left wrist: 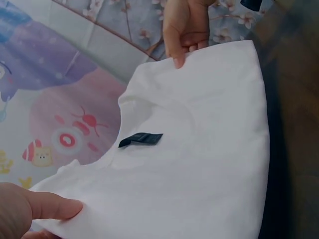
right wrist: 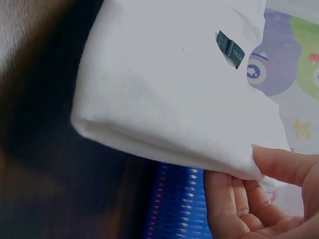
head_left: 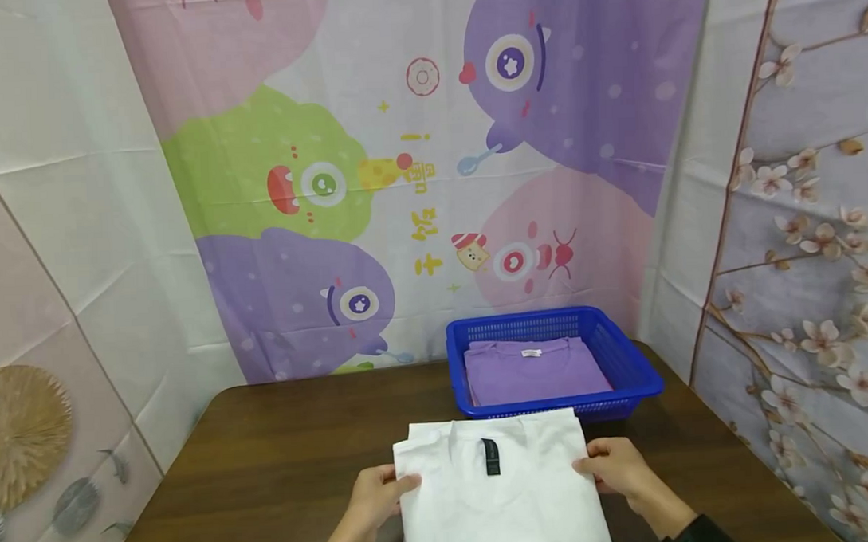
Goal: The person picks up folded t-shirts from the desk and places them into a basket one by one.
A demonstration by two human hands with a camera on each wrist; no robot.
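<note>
A folded white T-shirt [head_left: 499,500] with a dark neck label [head_left: 491,457] is held between both hands at the front of the table. My left hand [head_left: 373,500] pinches its left edge, thumb on top. On the opposite side my right hand [head_left: 620,470] pinches the right edge, with the thumb above and the fingers beneath, as the right wrist view shows. The shirt's folded layers show along its side in that view. Just behind the shirt is a blue plastic basket [head_left: 642,379], in which a folded purple T-shirt [head_left: 534,371] lies.
The brown wooden table [head_left: 289,451] extends to the left of the shirt and basket. A cartoon-printed curtain [head_left: 407,320] hangs at the table's back edge. On the right hangs a flower-printed curtain [head_left: 808,290], close to the table's side.
</note>
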